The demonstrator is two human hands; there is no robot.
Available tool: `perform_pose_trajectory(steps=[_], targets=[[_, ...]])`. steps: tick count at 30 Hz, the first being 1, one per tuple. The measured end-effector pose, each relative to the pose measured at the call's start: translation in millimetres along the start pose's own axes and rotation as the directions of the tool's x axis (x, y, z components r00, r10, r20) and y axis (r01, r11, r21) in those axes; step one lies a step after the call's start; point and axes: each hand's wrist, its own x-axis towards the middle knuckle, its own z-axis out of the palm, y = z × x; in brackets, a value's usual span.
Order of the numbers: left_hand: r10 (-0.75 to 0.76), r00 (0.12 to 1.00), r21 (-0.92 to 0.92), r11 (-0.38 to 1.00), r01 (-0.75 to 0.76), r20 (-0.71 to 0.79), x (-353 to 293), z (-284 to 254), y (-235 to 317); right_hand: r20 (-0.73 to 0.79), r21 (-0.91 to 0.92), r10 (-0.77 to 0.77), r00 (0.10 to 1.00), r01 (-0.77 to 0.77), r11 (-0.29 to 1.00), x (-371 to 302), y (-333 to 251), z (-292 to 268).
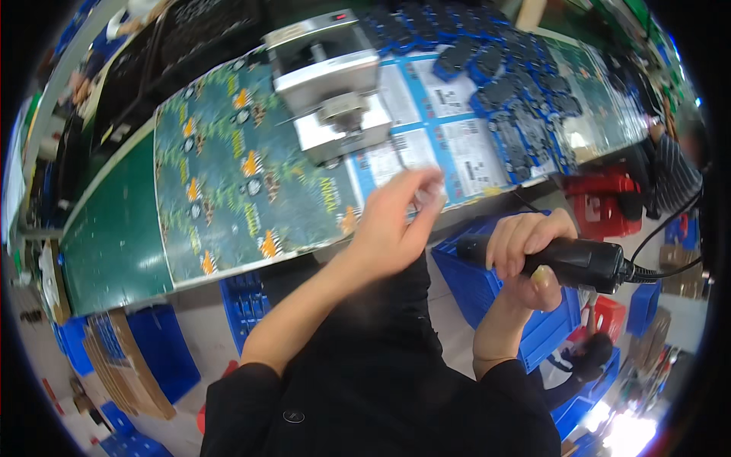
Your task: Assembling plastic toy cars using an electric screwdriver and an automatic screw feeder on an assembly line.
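My right hand point(531, 251) is wrapped round a black electric screwdriver point(582, 264), held level off the table's front edge with its cable running off to the right. Closed in a pinch, my left hand point(392, 222) is raised over the table's front edge, near the printed sheets point(466, 156). Whatever lies between its fingertips, if anything, is too small and blurred to make out. Beyond it stands a silver box-shaped machine point(327, 76) with a clear-topped bin and a small metal front, resembling a screw feeder. Many black-and-blue plastic housings point(514, 141) crowd the table on the right.
A patterned green mat point(221, 183) covers the table left of the machine. Below the table are blue crates point(464, 286), red plastic stools point(601, 202) and cardboard point(126, 365). A person in a striped sleeve point(678, 179) is at the right; another person point(586, 362) is lower right.
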Motion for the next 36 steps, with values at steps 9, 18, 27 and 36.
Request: perform_pose_trajectory(steps=[9,18,27,36], targets=[[-0.387,0.922,0.334,0.873,0.356,0.029,201,98,-61,-0.181,-0.027,0.057,0.982,-0.063,0.998,-13,-36,-29],[-0.339,0.941,0.566,0.774,0.285,-0.01,215,112,-48,-0.236,-0.083,0.128,0.963,-0.152,0.985,-10,-34,-32],[-0.273,0.96,0.477,0.853,0.212,0.06,207,67,-31,-0.215,-0.142,0.057,0.975,-0.089,0.986,-4,-20,-19],[-0.145,0.989,-0.86,0.501,0.102,0.032,46,-93,9,-0.253,-0.076,-0.032,0.967,0.013,0.997,31,2,5]])
